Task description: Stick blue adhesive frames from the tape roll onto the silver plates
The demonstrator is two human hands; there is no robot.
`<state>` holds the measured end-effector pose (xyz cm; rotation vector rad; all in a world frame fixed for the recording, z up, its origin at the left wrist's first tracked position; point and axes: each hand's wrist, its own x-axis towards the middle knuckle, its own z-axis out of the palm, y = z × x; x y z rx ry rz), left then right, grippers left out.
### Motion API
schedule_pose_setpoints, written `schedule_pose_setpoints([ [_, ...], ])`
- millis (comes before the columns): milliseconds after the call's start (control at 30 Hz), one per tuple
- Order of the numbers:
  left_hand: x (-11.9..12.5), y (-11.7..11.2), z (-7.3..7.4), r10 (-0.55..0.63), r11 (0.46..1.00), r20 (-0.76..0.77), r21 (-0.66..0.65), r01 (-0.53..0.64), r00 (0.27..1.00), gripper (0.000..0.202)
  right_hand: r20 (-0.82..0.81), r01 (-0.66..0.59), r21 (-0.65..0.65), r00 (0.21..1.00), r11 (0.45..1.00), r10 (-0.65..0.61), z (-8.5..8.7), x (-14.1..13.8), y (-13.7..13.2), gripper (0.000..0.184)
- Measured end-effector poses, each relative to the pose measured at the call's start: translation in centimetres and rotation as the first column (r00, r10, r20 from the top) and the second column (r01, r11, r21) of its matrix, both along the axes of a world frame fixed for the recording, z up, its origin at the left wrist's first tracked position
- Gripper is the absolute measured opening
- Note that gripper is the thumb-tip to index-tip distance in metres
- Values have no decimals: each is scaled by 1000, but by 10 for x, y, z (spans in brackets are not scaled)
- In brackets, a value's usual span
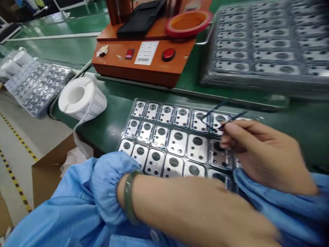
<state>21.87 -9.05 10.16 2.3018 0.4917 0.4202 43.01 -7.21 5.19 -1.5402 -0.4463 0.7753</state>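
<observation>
Tweezers (pixel 232 118), one pair, in the right hand (pixel 259 154) above one blister tray (pixel 128 128).

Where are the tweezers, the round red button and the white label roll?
tweezers (pixel 233 118), head view, on the shaft near the fingers
round red button (pixel 168 54), head view, on its top
white label roll (pixel 95 100), head view, on its side

- Bright, even light falls from overhead
- Glare is thrown back by the metal plates (pixel 177 144)
- Soft shadow is cast beneath the right hand (pixel 264 154)
- Motion blur is seen on the hand and tweezers (pixel 232 118)
- The tray (pixel 269 44) at upper right is thrown out of focus
- Straight lines are bowed near the frame edges
</observation>
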Motion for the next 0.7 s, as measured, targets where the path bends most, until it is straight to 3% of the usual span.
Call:
schedule_pose_setpoints([
  [33,8,26,1,-294,949,-25,108,295,955,10,-4,-15,5,1000,1000,15,3,-1,-1,40],
  [67,14,51,0,-413,889,-83,179,421,907,11,-3,-34,14,999,999,34,5,-2,-3,40],
  [100,18,72,-1,-307,928,-64,203,314,950,10,2,-59,22,998,998,59,6,-3,-5,39],
  [167,17,102,-4,-41,999,21,20,40,999,9,22,-135,27,991,990,135,8,-6,-8,35],
  [233,10,113,-9,125,970,11,-212,-120,992,15,42,-235,9,971,972,234,9,-11,-11,31],
  [300,4,114,-12,162,908,-10,-390,-154,987,19,40,-322,-25,946,946,323,9,-17,-12,31],
  [367,3,111,-15,174,858,-20,-488,-162,985,22,26,-374,-50,926,926,376,10,-24,-12,33],
  [533,8,111,-20,278,791,-76,-547,-273,958,23,44,-416,-70,907,907,419,13,-31,-11,35],
  [700,12,114,-23,282,748,-69,-609,-265,957,18,65,-429,-69,899,901,433,16,-31,-12,34],
])
